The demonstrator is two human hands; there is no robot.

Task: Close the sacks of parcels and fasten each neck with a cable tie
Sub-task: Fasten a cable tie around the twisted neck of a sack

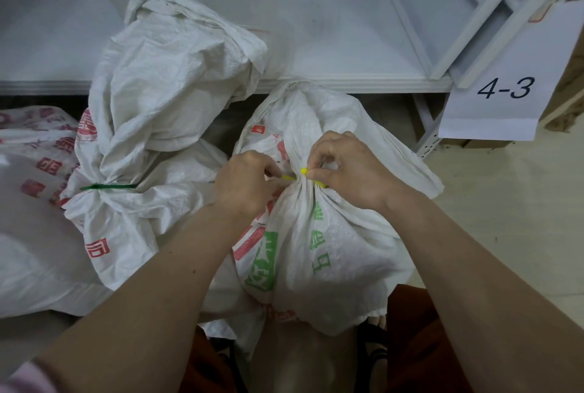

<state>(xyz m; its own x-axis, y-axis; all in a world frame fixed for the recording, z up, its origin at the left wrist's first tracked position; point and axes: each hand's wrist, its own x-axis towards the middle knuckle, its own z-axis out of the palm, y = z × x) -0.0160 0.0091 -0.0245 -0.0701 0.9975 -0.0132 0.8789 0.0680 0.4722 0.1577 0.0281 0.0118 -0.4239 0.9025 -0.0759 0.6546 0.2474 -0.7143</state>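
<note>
Nearest, the sack (pixel 319 250) stands on the floor between the knees, its gathered neck ringed by a yellow cable tie (pixel 304 171). The left hand (pixel 245 182) pinches the tail, likely to cinch; the right hand (pixel 344 168) pinches the head. Beyond, a second sack (pixel 151 108) is already green-tied; contents hidden.

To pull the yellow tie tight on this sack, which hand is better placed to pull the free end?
Probably the left hand. It already pinches the free tail of the yellow cable tie. The right hand holds the tie's head at the gathered neck of the sack, so it can brace.
</note>
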